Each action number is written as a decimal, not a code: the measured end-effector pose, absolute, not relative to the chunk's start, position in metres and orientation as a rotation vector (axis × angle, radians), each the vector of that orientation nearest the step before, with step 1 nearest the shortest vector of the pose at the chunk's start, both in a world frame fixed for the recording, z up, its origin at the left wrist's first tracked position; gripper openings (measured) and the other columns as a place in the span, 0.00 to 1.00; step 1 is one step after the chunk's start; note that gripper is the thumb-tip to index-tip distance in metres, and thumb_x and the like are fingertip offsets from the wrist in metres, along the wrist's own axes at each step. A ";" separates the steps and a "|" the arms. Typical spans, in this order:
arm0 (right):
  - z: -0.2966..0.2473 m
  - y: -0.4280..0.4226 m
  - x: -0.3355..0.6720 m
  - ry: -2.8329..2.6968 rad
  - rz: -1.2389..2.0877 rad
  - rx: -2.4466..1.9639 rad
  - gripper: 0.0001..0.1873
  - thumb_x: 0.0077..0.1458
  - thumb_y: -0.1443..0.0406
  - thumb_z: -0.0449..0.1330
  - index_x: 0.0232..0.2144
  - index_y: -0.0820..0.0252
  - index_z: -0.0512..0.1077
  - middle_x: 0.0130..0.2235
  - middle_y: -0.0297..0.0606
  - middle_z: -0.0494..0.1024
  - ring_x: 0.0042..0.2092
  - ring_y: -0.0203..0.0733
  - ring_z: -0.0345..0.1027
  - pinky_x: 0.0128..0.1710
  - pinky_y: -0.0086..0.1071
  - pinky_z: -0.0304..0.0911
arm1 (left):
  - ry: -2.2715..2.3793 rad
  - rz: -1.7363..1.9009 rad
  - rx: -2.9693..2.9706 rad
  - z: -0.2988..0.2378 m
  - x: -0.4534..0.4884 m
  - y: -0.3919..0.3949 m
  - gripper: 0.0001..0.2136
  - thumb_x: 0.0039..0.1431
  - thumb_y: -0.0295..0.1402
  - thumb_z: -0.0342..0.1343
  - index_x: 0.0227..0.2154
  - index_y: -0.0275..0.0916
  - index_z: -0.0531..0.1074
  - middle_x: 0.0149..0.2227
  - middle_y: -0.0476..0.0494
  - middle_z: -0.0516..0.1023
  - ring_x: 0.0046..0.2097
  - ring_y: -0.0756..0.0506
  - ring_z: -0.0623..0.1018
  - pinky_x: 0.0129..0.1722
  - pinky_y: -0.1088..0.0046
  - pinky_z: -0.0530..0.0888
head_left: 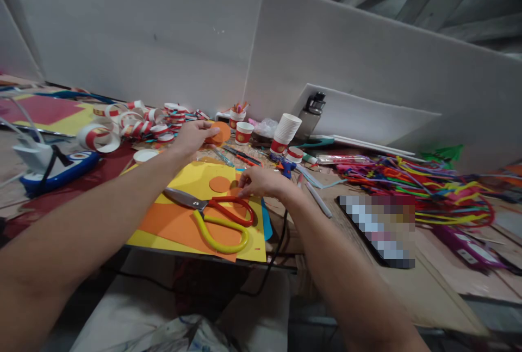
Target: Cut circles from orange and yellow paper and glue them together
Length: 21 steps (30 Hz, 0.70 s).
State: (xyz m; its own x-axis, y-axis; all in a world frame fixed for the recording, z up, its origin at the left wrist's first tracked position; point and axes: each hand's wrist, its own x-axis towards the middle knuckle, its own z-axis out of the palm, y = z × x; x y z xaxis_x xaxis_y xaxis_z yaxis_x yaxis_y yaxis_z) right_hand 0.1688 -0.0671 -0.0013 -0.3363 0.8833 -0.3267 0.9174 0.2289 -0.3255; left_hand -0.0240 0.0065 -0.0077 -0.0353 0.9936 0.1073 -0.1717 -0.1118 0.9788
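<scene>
My left hand (pixel 194 135) reaches far across the table and its fingers close on an orange paper disc (pixel 221 131). My right hand (pixel 261 182) rests at the far edge of the yellow paper sheet (pixel 196 175), fingertips pinched down on a small orange paper piece (pixel 236 191). Another orange paper circle (pixel 219 184) lies on the yellow sheet between the hands. Large scissors (pixel 216 216) with one red and one yellow handle lie closed on the orange sheet (pixel 179 224), just in front of my right hand.
A heap of red-and-white paper cup strips (pixel 134 121) lies at the back left. Paper cups (pixel 285 131), a dark bottle (pixel 312 112) and pens stand behind. Colourful pipe cleaners (pixel 428 183) spread at right. A blue and white device (pixel 53 167) sits at left.
</scene>
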 end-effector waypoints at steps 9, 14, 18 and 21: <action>-0.005 -0.052 0.187 2.555 -1.380 1.951 0.06 0.51 0.67 0.65 0.30 0.61 0.70 0.27 0.30 0.73 0.28 0.31 0.64 0.25 0.24 0.56 | 1.005 1.371 1.125 -0.006 -0.025 0.006 0.01 0.55 0.24 0.61 0.30 0.32 0.76 0.27 0.44 0.80 0.26 0.51 0.78 0.22 0.79 0.72; -0.019 -0.054 0.159 2.727 -0.969 1.830 0.05 0.55 0.66 0.63 0.35 0.63 0.76 0.32 0.33 0.77 0.33 0.34 0.68 0.34 0.25 0.61 | 1.030 1.371 1.121 -0.005 -0.024 0.004 0.01 0.55 0.24 0.62 0.31 0.32 0.76 0.28 0.44 0.80 0.26 0.51 0.78 0.24 0.78 0.73; -0.028 -0.055 0.144 2.788 -0.600 1.726 0.17 0.54 0.66 0.65 0.47 0.63 0.77 0.45 0.43 0.79 0.44 0.40 0.72 0.44 0.28 0.63 | 1.019 1.355 1.131 -0.005 -0.023 0.003 0.02 0.54 0.24 0.62 0.31 0.33 0.75 0.29 0.45 0.80 0.27 0.51 0.77 0.25 0.78 0.73; -0.029 -0.055 0.142 2.802 -0.488 1.653 0.18 0.55 0.64 0.65 0.49 0.62 0.77 0.49 0.46 0.77 0.48 0.42 0.70 0.48 0.29 0.62 | 1.005 1.348 1.138 -0.008 -0.024 0.005 0.04 0.52 0.26 0.65 0.30 0.33 0.75 0.30 0.44 0.80 0.28 0.51 0.78 0.26 0.77 0.72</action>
